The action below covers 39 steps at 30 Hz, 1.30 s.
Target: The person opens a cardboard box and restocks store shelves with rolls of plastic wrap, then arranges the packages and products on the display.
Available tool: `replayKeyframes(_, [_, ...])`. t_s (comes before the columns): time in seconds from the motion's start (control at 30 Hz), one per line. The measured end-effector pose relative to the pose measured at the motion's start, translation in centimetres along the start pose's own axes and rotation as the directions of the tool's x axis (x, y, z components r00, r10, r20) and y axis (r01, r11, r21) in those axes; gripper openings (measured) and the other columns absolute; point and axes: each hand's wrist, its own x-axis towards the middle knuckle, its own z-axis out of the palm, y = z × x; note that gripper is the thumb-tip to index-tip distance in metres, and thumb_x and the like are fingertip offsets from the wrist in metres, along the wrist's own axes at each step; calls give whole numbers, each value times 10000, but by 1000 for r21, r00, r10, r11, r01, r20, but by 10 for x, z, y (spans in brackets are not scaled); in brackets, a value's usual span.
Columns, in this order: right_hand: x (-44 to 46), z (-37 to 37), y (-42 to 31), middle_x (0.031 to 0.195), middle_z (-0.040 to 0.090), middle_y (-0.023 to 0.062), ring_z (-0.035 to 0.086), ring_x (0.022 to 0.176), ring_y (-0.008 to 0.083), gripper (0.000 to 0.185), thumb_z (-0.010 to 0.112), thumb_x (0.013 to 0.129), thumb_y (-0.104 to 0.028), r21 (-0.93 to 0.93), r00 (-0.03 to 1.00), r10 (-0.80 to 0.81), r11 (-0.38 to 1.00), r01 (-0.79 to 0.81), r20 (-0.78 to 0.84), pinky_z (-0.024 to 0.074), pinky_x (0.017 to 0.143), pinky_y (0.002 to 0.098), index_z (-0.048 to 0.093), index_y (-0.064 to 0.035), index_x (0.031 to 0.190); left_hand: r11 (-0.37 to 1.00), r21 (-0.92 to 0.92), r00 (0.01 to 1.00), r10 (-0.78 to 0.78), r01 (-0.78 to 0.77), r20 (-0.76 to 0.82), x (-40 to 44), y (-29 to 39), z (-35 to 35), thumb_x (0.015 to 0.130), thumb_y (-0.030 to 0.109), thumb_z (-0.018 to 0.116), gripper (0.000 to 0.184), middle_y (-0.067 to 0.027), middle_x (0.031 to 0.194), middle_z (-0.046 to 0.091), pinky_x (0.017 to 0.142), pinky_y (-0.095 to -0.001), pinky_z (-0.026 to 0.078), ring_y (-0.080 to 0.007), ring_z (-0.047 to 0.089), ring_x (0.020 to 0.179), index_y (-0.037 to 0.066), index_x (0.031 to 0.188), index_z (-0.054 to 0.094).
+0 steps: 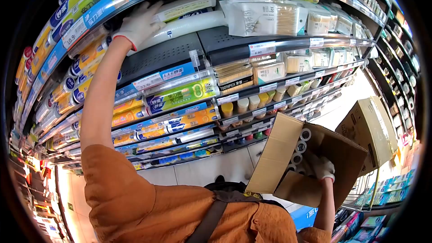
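Observation:
My left hand (140, 26), in a white glove with a red cuff, reaches up onto a shelf. Its fingers are stretched out and lie against the near ends of the rolls there. One is a translucent white plastic roll (193, 26); behind it lies a boxed or wrapped roll (186, 6). Down at the right, my gloved right hand (322, 168) reaches inside an open cardboard box (270, 153). Several white rolls with hollow cores (302, 146) stand along the box's left inner side. The right hand's fingertips are hidden, and I cannot tell whether they grip anything.
Packs of cotton swabs (265, 17) share the upper shelf. Boxed wrap (182, 95) and toothpicks (235, 81) fill lower shelves. Price-label rails (157, 77) edge the shelves. Another cardboard box (371, 130) stands behind the open one, above a wire cart (366, 191).

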Motion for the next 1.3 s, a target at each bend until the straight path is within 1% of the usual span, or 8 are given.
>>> replayKeyframes(0.23, [-93, -187, -29, 946, 668, 95, 606, 756, 129, 496, 619, 779, -124, 647, 986, 154, 759, -74, -68, 483, 529, 231, 624, 55, 1242, 997, 63, 994, 44, -38, -97, 3, -2, 13, 965, 457, 548, 699, -219, 1512, 402, 1131, -486, 375, -411, 399, 1392, 178, 1561, 312])
replayKeyframes(0.4, [-125, -238, -11, 1131, 626, 149, 636, 870, 172, 611, 646, 830, -336, 763, 953, 26, 606, 226, -303, 507, 588, 235, 574, 49, 1299, 926, -275, 916, 144, -258, -373, -22, 82, -49, 989, 425, 533, 571, -199, 1373, 556, 1074, -419, 437, -369, 545, 1261, 108, 1459, 465])
replayKeyframes(0.6, [-101, -222, -139, 1044, 664, 164, 651, 722, 190, 775, 576, 858, -524, 924, 937, -149, 177, 339, -315, 505, 546, 241, 488, 48, 1374, 510, -120, 427, 543, -852, -723, -87, 234, -114, 922, 310, 625, 365, -169, 1065, 685, 897, -387, 546, -305, 644, 1091, 102, 1221, 653])
replayKeyframes(0.77, [-94, -203, -229, 1189, 632, 170, 663, 979, 248, 868, 650, 875, -583, 944, 767, -553, -237, 231, -326, 560, 799, 368, 422, 31, 1444, 708, 172, 565, 666, -685, -487, -99, 226, -120, 777, 225, 734, 530, -25, 864, 611, 570, -326, 542, -183, 658, 711, 242, 1296, 629])
replayKeyframes(0.87, [-48, -158, -173, 1198, 659, 127, 640, 1053, 231, 626, 677, 927, -437, 940, 734, -674, 186, 287, -91, 495, 965, 393, 551, -9, 1366, 835, -64, 798, 496, -547, -342, -95, 171, -121, 751, 264, 799, 692, -92, 996, 643, 725, -383, 563, -274, 676, 855, 220, 1397, 553])
replayKeyframes(0.97, [1, -79, -88, 1207, 652, 242, 623, 1141, 360, 494, 681, 889, -381, 226, 884, -370, 922, 313, 286, 490, 971, 406, 658, -13, 1218, 937, -98, 922, 303, -334, -241, -80, 111, -99, 791, 347, 757, 763, -132, 1072, 643, 857, -413, 553, -321, 654, 1003, 228, 1481, 453])
replayKeyframes(1.03, [9, -24, -40, 1290, 611, 262, 572, 1199, 412, 579, 650, 877, -469, -114, 932, -267, 947, 301, 244, 467, 1005, 452, 634, -41, 1266, 945, -141, 949, 272, -295, -162, -65, 77, -78, 802, 319, 733, 739, -161, 1090, 641, 896, -433, 531, -352, 643, 1023, 215, 1479, 456])
replayKeyframes(1.3, [30, 37, 27, 1295, 626, 231, 579, 1229, 390, 632, 504, 936, -556, -138, 903, -46, 984, 115, 427, 450, 1036, 425, 634, -57, 1301, 943, 53, 938, 333, -329, -96, -23, 36, -12, 831, 364, 742, 696, -195, 1477, 480, 1119, -407, 397, -367, 468, 1353, 173, 1456, 503])
